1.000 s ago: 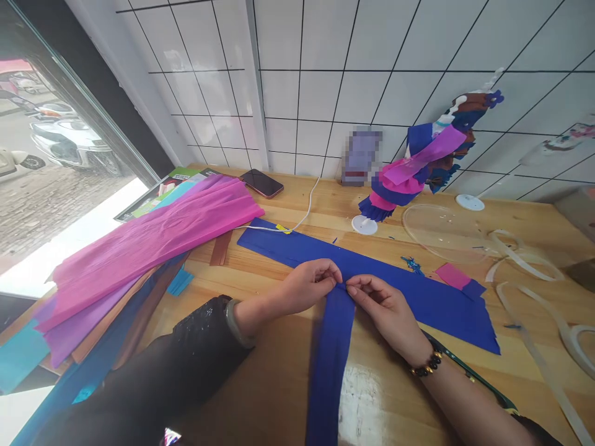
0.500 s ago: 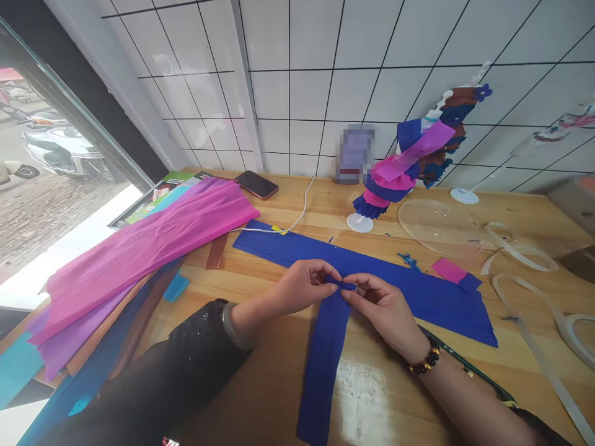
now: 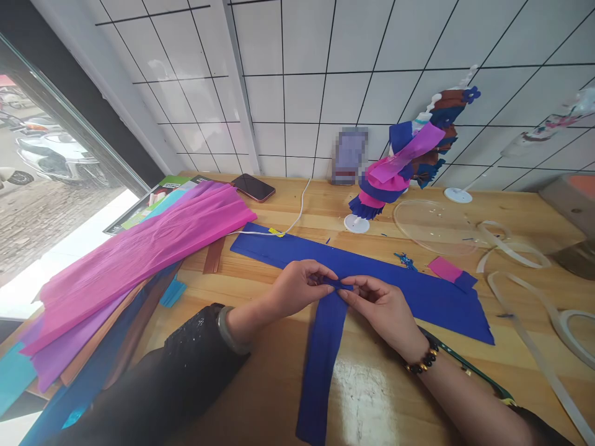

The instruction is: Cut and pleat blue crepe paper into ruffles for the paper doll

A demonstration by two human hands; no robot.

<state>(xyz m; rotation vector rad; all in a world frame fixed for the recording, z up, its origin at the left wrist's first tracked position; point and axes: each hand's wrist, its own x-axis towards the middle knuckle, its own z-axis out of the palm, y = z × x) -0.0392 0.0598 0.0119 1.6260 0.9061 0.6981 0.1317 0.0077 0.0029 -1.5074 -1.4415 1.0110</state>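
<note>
A long strip of blue crepe paper (image 3: 320, 365) hangs down toward me, its upper end pinched between both my hands. My left hand (image 3: 297, 288) grips the left side of that end with thumb and forefinger. Close beside it, my right hand (image 3: 383, 306) pinches the right side the same way. The bit between the fingertips looks folded, though the fingers partly hide it. Beneath and behind the hands lies a wider blue crepe paper sheet (image 3: 432, 300), stretched across the table.
Stacked crepe paper sheets (image 3: 139, 248), pink on top, lie at left near a phone (image 3: 253, 187). Paper-dressed figures (image 3: 385, 173) stand at the back. Rolls of white tape (image 3: 579, 331) and a clear plastic disc (image 3: 432, 226) are at right. A green-edged tool (image 3: 465, 359) lies under my right forearm.
The camera view has shifted slightly. Both hands keep their pinch on the strip's end, with hardly any visible movement.
</note>
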